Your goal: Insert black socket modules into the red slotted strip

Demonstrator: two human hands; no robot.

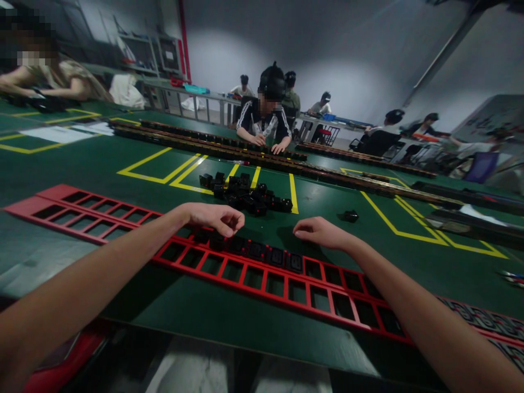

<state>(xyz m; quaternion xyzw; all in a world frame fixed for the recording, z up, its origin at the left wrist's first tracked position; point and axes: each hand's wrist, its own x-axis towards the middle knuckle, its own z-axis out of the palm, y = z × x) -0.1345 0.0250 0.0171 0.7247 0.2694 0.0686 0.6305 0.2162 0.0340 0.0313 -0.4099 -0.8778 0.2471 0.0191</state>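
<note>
While the left hand point(219, 217) curls loosely over the far rail of the red frame point(245, 275), its fingers bent down toward the filled cells, I cannot tell whether it pinches one of the small black parts or merely rests on them; the fingertips hide what lies beneath. The right hand point(321, 232) lies flat and slack on the green table point(123, 191), just beyond the frame's far rail, fingers together and grasping nothing.

Between the two hands, a short run of black parts point(266, 254) sits seated in the upper row of cells; the cells to either side and the whole lower row stand open. These parts look like small moulded plastic blocks: light, rigid, smooth-sided, best taken by two opposite faces between thumb and forefinger. The frame itself is long and thin, likely to flex if lifted by one end, so it is better handled from the middle or left flat.

Farther out, a loose heap of black parts point(245, 194) rests on the yellow floor-style markings, and a single stray part point(351, 216) lies apart to the right. Across the table another person point(265, 117) works over long dark rails point(229, 147).
</note>
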